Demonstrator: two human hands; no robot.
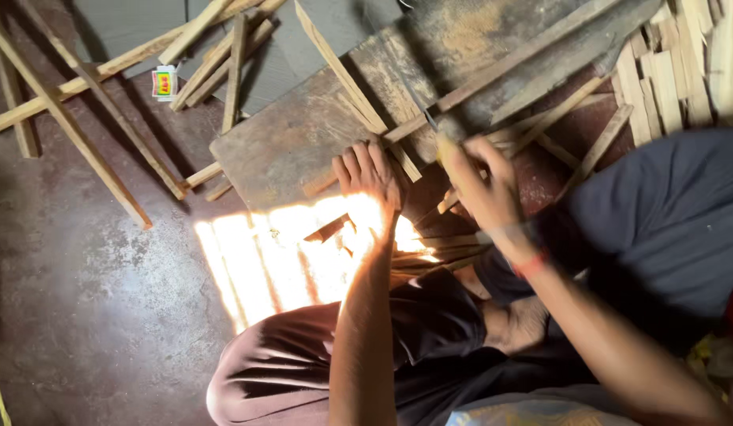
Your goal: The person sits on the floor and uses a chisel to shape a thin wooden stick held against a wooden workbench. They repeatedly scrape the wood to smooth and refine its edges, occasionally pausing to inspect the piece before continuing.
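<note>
Bare forearms reach up from six o'clock, over knees in dark cloth. Left hand (369, 172) lies flat, fingers spread and grasping nothing, pressing a thin wooden strip (347, 83) down on a worn board (291, 146) that rests on the floor (90, 292). That strip runs from twelve o'clock down toward the middle, just beside the fingertips. Right hand (481, 185) is clenched around the yellowish handle of a knife (431, 126), its blade pointing toward eleven o'clock and meeting the strip. A red band sits on that wrist. Loose sticks (90, 102) lie scattered at ten o'clock, with a small colourful box (164, 82) among them; more cut slats (666, 71) are piled at two o'clock. Sunlight (272, 260) patches the floor at centre.
</note>
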